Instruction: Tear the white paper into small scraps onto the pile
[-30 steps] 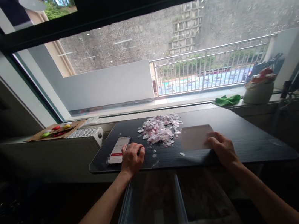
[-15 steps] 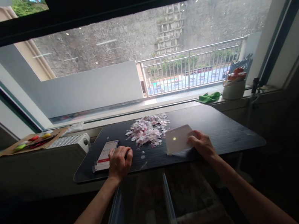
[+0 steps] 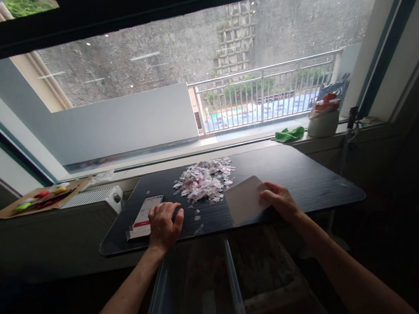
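My right hand (image 3: 280,200) grips a flat, pale scraper (image 3: 245,200) with rounded corners, thumb on the near face. The scraper is tilted over the front of the dark table (image 3: 301,179), just right of a heap of torn paper scraps (image 3: 204,179). My left hand (image 3: 165,223) rests by the table's front edge, fingers bent and the thumb apart, with nothing seen in it. It partly covers the right side of a phone (image 3: 141,228) with a lit screen. A few loose scraps (image 3: 197,212) lie between my left hand and the scraper.
Below the table's front edge sits a clear plastic bin (image 3: 233,281), its contents dim. On the sill are a green cloth (image 3: 289,135) and a white container (image 3: 323,123). A radiator (image 3: 91,197) stands left, near cardboard (image 3: 5,211) carrying small coloured items.
The scraper has turned in my right hand, its left side now reaching lower toward the table's front edge. My left hand stays beside the phone. The view has shifted slightly.
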Action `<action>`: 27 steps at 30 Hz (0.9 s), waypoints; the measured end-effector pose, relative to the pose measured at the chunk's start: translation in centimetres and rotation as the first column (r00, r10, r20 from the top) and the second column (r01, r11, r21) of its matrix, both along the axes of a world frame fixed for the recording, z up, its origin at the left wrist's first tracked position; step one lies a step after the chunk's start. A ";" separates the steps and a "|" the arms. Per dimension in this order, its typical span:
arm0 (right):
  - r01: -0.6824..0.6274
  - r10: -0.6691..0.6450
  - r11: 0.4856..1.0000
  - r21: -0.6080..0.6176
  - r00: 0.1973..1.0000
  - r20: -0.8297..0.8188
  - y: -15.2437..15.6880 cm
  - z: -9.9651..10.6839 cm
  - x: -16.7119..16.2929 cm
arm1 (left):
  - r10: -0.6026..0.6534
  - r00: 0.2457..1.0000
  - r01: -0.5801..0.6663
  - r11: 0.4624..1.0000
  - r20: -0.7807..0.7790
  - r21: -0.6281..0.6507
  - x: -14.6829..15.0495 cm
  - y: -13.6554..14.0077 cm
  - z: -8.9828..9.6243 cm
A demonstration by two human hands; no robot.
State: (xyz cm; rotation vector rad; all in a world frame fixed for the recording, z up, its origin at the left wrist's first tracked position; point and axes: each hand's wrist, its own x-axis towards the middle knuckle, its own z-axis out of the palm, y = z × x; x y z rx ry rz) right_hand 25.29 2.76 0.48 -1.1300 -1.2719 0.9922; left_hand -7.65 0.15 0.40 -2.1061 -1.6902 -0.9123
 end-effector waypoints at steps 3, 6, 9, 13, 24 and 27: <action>-0.006 0.006 1.000 0.000 1.000 -0.005 -0.1 0.0 0.0 | -0.004 1.000 0.004 1.000 -0.021 0.015 -0.1 0.0 0.0; -0.035 0.034 0.999 0.014 0.999 0.011 -0.2 0.0 0.1 | -0.017 1.000 0.017 1.000 -0.024 0.017 -0.1 0.1 -0.1; -0.016 0.015 0.999 0.039 1.000 0.018 -0.1 0.1 0.0 | -0.039 0.999 0.039 0.999 -0.017 -0.002 0.0 0.0 0.0; -0.033 0.032 0.998 0.056 0.999 0.022 0.5 0.2 -1.7 | -0.095 0.995 0.094 0.992 -0.005 -0.087 0.3 -0.1 -0.1; -0.173 0.156 0.976 0.132 0.979 0.132 1.6 -0.4 -8.4 | -0.100 0.993 0.106 0.991 0.070 -0.085 0.8 -0.3 -0.2; -0.136 0.112 0.979 0.152 0.981 0.158 2.3 0.0 -9.1 | -0.087 0.993 0.094 0.992 0.080 -0.085 0.8 -0.3 -0.2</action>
